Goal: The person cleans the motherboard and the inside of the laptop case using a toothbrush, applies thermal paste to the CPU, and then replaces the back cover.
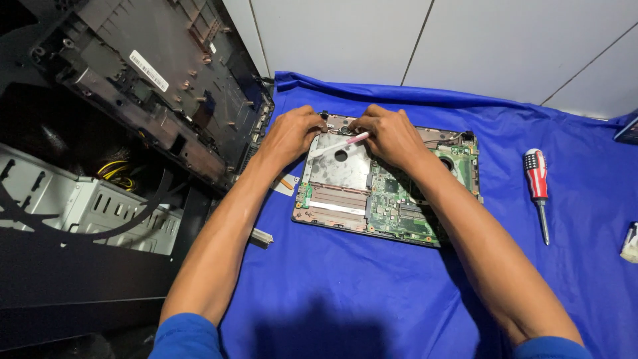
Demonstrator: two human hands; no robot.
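An opened laptop base (372,199) with a green circuit board and a silver metal plate lies on a blue cloth (345,286). My left hand (290,133) rests on the base's far left corner, fingers curled against its edge. My right hand (391,135) sits at the far middle edge and grips a thin white and pink tool (340,144), which slants down-left over the silver plate. Both hands meet near the same spot at the base's back edge; what the fingertips touch there is hidden.
A red-handled screwdriver (537,183) lies on the cloth at the right. A dark laptop shell (159,80) leans at the upper left above a metal computer case (86,206) with yellow wires. A small metal piece (261,237) lies near my left forearm. A white object (630,243) sits at the right edge.
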